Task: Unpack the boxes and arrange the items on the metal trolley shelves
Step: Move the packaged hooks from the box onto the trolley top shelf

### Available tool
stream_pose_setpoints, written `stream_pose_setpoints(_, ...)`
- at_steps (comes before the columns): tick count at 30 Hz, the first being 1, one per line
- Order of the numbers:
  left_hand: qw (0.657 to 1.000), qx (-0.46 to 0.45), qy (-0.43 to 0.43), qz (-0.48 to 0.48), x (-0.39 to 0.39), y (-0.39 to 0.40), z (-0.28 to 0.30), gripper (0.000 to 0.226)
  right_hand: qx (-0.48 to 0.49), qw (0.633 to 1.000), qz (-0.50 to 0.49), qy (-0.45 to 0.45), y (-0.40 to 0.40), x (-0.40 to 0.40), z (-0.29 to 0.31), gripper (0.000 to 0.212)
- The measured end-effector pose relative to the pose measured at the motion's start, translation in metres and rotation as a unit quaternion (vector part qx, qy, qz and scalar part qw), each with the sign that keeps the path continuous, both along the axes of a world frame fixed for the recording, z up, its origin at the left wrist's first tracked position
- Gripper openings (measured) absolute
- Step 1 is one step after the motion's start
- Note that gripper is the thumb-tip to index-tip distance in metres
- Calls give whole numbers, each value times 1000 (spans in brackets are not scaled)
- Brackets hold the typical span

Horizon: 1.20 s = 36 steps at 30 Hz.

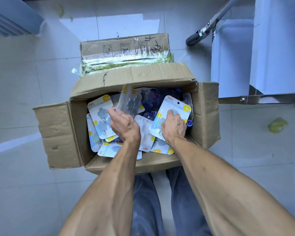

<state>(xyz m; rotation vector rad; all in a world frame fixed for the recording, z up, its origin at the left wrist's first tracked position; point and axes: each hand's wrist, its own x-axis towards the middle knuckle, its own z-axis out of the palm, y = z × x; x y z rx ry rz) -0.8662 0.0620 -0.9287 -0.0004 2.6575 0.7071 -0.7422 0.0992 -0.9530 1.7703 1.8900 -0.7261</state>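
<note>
An open cardboard box (pixel 61 130) stands on the floor in front of me, filled with several flat white-and-blue hook packets. My left hand (pixel 124 125) is inside the box and pinches one packet (pixel 130 101), lifted and tilted, blurred. My right hand (pixel 174 126) grips another packet (pixel 174 106) by its lower part, raised at the box's right side. Dark blue items (pixel 152 99) lie deeper in the box. The metal trolley (pixel 269 97) stands at the right, its shelves covered in white film.
A second, taped cardboard box (pixel 124 48) lies behind the open one. A trolley wheel (pixel 192 39) rests on the tiled floor at the upper right. A crumpled yellow tape scrap (pixel 277 125) lies on the floor to the right. My legs are below the box.
</note>
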Motion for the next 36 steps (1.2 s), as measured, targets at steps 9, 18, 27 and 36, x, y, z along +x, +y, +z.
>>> stream_pose_setpoints(9,937,-171,-293,78,43,-75,-39,52,13,1000,-5,20,-10,-8,12,24)
stream_pose_setpoints(18,954,-204,-101,-197,29,-71,-16,28,2,1000,-13,20,-24,3,-1,23)
stream_pose_setpoints(27,946,-163,-98,-262,11,-24,-51,29,-7,998,-48,34,-23,8,-27,23)
stream_pose_setpoints(36,837,-320,-40,-442,1,3,-77,13,-25,989,-118,83,-13,11,-45,19)
